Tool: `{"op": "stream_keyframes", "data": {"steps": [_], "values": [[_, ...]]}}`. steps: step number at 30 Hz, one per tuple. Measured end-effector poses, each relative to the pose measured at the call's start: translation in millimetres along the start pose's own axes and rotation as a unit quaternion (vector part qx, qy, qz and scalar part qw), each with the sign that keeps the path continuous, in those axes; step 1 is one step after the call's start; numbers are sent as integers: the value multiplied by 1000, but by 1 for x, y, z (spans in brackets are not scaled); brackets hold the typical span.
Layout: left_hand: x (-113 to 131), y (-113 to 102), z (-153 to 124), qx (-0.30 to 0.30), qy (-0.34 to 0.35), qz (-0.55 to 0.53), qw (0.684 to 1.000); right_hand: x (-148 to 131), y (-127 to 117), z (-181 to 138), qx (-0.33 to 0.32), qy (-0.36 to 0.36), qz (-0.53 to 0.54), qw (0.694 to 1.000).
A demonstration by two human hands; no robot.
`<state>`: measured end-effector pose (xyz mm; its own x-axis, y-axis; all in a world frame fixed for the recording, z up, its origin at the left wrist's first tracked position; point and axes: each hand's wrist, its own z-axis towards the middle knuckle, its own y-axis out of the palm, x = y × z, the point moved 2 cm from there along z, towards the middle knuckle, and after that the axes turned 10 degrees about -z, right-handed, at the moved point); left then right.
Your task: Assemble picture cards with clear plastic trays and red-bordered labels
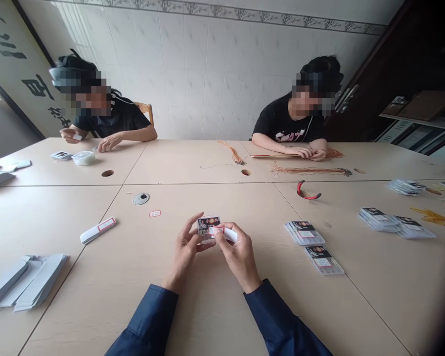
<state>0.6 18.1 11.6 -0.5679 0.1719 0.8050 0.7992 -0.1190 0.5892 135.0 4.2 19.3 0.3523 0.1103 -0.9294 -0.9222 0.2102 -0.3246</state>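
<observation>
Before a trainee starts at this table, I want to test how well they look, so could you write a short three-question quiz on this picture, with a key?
1. Which hand of the camera wearer holds the white strip?
2. True or false: the wearer's left hand holds a clear case.
3. Where does the red-and-black tool lie?
A: left of both the wearer's hands
B: between them
C: farther off, to their right

Key:
1: the right hand
2: true
3: C
</observation>
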Motion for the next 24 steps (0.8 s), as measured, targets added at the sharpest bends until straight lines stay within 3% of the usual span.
{"op": "stream_keyframes", "data": {"steps": [18,24], "values": [[0,3,0,-1,4,-14,1000,0,2,-1,3,-16,-17,1000],[1,3,-1,0,0,-4,1000,-1,-1,0,33,-1,10,999]]}}
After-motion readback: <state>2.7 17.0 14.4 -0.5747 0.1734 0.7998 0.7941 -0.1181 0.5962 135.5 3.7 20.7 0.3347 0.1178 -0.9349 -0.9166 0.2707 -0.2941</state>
